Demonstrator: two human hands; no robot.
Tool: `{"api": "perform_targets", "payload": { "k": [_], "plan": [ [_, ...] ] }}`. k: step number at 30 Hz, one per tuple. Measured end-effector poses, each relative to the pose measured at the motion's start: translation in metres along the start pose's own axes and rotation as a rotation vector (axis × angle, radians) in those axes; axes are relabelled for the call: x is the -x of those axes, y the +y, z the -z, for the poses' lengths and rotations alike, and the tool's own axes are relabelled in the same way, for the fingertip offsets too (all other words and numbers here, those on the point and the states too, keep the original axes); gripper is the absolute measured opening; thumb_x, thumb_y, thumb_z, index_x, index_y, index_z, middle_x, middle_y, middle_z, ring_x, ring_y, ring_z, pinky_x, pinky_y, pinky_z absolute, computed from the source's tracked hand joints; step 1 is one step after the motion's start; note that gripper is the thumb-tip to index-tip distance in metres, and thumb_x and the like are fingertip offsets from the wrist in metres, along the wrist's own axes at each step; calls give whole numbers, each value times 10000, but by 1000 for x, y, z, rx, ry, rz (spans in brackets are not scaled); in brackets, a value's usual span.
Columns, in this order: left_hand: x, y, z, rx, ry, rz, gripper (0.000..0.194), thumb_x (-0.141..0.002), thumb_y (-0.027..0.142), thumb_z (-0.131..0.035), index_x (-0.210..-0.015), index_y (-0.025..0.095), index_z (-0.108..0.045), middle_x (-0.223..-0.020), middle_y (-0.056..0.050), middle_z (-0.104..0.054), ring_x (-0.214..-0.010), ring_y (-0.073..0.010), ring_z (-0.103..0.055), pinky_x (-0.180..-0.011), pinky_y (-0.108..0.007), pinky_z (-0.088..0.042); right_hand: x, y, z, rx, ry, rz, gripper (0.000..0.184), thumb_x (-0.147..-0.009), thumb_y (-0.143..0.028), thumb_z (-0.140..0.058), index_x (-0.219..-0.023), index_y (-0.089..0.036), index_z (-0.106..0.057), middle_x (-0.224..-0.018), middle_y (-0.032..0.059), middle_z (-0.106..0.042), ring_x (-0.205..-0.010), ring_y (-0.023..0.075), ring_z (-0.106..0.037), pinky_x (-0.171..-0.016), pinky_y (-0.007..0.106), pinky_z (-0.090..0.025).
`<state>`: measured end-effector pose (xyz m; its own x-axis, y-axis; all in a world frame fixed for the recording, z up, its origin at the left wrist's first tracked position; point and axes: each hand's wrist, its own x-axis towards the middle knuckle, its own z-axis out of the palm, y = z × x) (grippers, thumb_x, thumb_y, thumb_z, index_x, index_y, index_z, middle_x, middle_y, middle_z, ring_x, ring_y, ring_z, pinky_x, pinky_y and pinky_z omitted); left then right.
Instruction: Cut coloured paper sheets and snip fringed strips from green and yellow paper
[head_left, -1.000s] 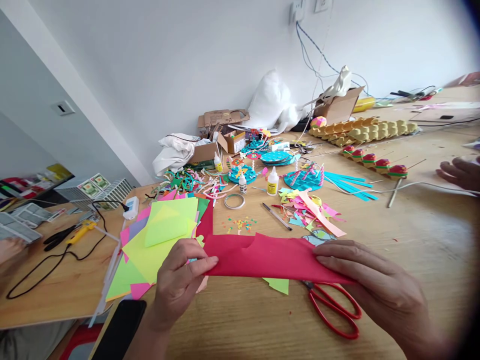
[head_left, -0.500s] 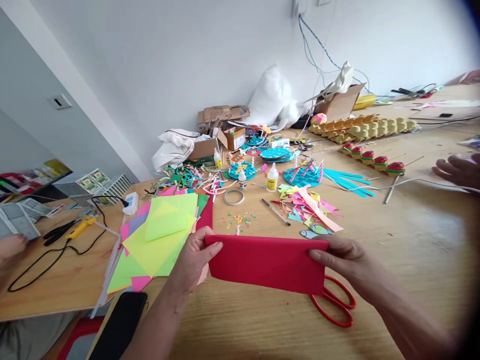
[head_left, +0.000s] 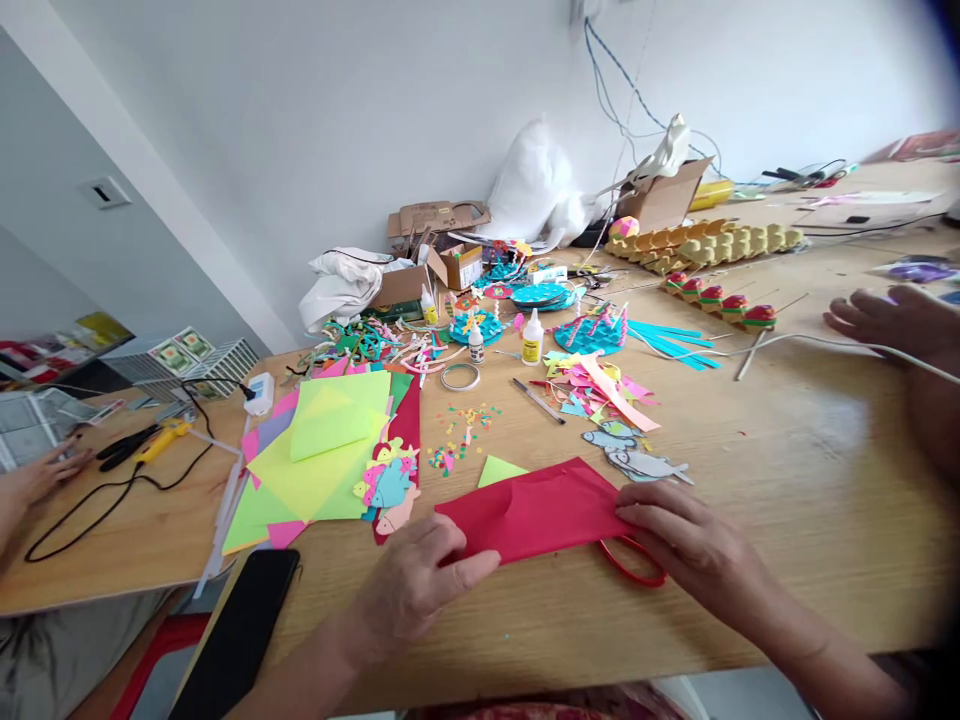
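A folded sheet of red paper (head_left: pixel 547 510) lies low over the front of the table, stretched between my hands. My left hand (head_left: pixel 420 585) grips its left end, thumb on the near edge. At the right end, my right hand (head_left: pixel 682 530) pinches the paper with its fingertips on top. Partly covered by the sheet, the red-handled scissors (head_left: pixel 637 572) show only a handle loop. A light green paper piece (head_left: pixel 501 469) sticks out behind the red sheet. Left of it rest several paper fish cutouts (head_left: pixel 391 485) on a stack of coloured paper (head_left: pixel 277 465).
Grey fish cutouts (head_left: pixel 645 464), paper scraps (head_left: pixel 600 385), a pen (head_left: pixel 538 400) and a glue bottle (head_left: pixel 532 340) lie beyond the sheet. A black phone (head_left: pixel 240 630) is at the front left edge. Co-workers' hands appear at right (head_left: pixel 892 325) and left (head_left: pixel 52 475).
The red paper was lifted with its broad face toward me, then lowered flatter to the table. Both hands moved down with it. The fish cutouts at left came into view.
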<state>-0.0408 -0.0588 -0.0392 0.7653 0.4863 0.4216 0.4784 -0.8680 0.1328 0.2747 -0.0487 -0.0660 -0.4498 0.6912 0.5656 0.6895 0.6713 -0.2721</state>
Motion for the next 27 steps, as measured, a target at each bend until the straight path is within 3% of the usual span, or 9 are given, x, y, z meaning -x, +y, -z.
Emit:
{"api": "perform_targets", "payload": {
  "k": [5,12,15,20,27],
  "plan": [
    [18,6,-24,-131,-110,-33,357,-854,84,-359,-1171,211,-464,-781,-21,-452,-734,-127,-444,-687,-264,-418,25,-8,-21,154,-203,36,226,-874,-161,-340,-871,-204,-562,-930,74,-602,-866,187,-584,-677,272,-477],
    [25,16,-38,-159,-288,28,385,-824,74,-377,-1173,215,-454,-781,-28,-479,-701,-149,-431,-653,-283,-429,37,-12,-26,247,-254,116,296,-860,-113,-294,-890,-184,-580,-958,95,-632,-870,208,-594,-682,306,-492],
    [25,21,-36,-87,-370,96,457,-757,48,-424,-1181,218,-445,-924,-51,-506,-819,-169,-459,-739,-304,-436,43,-12,-25,234,-269,133,285,-846,-105,-331,-987,-173,-569,-1023,106,-623,-949,216,-566,-755,322,-480],
    [24,29,-35,-14,-365,106,465,-715,71,-446,-1159,210,-458,-1264,-57,-419,-1117,-213,-368,-939,-357,-342,49,-18,-24,229,-299,69,297,-815,-130,-418,-1070,-194,-554,-1100,106,-595,-1027,238,-528,-806,368,-457],
    [14,35,-42,-44,-353,152,403,-748,197,-506,-1146,219,-456,-1075,-63,-519,-1013,-224,-425,-874,-402,-363,49,-36,-28,193,-273,14,221,-846,-249,-446,-1003,-208,-594,-1067,97,-604,-996,245,-542,-812,395,-456]
  ]
}}
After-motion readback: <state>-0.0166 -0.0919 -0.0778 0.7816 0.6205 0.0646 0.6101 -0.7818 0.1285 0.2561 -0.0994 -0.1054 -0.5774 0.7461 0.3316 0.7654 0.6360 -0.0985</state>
